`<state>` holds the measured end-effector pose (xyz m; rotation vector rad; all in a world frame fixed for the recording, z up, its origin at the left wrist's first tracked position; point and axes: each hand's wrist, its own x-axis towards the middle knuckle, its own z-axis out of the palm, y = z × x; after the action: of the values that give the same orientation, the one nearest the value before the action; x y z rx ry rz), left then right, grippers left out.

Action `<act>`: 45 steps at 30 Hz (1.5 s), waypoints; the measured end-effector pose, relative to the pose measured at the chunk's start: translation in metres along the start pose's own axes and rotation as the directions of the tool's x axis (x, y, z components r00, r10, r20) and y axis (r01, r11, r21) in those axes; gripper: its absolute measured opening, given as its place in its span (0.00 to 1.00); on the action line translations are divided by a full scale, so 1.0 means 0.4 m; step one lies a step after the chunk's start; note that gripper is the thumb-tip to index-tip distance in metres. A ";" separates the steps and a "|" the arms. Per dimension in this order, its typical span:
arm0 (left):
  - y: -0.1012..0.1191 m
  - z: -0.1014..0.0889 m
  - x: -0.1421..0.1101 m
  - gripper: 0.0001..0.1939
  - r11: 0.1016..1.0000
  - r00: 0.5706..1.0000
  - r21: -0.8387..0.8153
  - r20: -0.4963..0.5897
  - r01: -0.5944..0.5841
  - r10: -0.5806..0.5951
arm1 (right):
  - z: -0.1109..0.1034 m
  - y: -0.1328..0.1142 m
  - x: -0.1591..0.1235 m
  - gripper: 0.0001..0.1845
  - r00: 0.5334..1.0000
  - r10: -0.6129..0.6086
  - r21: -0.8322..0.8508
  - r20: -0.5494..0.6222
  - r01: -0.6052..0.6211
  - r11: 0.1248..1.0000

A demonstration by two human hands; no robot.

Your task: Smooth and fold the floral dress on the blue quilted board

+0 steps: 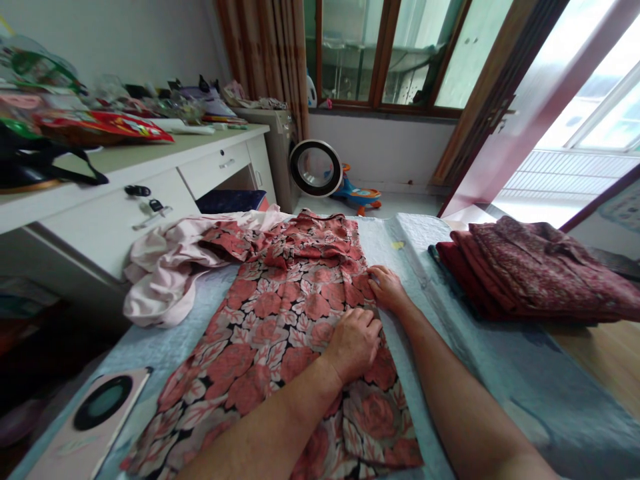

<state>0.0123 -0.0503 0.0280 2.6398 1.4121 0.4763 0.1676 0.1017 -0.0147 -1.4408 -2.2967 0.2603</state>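
Observation:
A red floral garment (300,307) lies spread lengthwise on the pale blue bed cover (180,360), its neck end away from me and one sleeve off to the left. My left hand (354,343) rests on the garment near its right edge, fingers curled down against the cloth. Farther up that same edge, my right hand (387,288) has its fingers closed at the fabric's border. The fingertips of both hands are partly hidden. Beside the sleeve is a crumpled pale pink cloth (167,270).
Folded dark red clothes (540,273) are stacked at the right. A pink flat case with a dark oval (65,447) lies front left. Along the left stands a white desk (170,177) crowded with items. Beyond the bed are an open-doored washing machine (280,147) and a blue ride-on toy (357,193).

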 end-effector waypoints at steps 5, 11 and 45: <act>-0.002 0.003 0.000 0.07 1.000 1.000 -0.016 -0.008 0.008 -0.008 | 0.002 0.004 0.000 0.18 1.000 -0.007 -0.009 -0.010 0.007 1.000; -0.003 0.003 0.001 0.07 1.000 1.000 -0.013 -0.009 0.001 -0.001 | 0.002 0.005 -0.004 0.21 1.000 -0.020 -0.016 -0.007 0.020 1.000; 0.029 -0.002 -0.007 0.09 0.984 0.999 0.179 0.044 0.007 -0.015 | -0.026 -0.053 -0.018 0.27 0.995 0.072 -0.149 0.074 -0.061 0.987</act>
<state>0.0197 -0.0591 0.0310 2.7592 1.5216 0.3001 0.1576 0.0851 0.0008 -1.6084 -2.3768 0.1736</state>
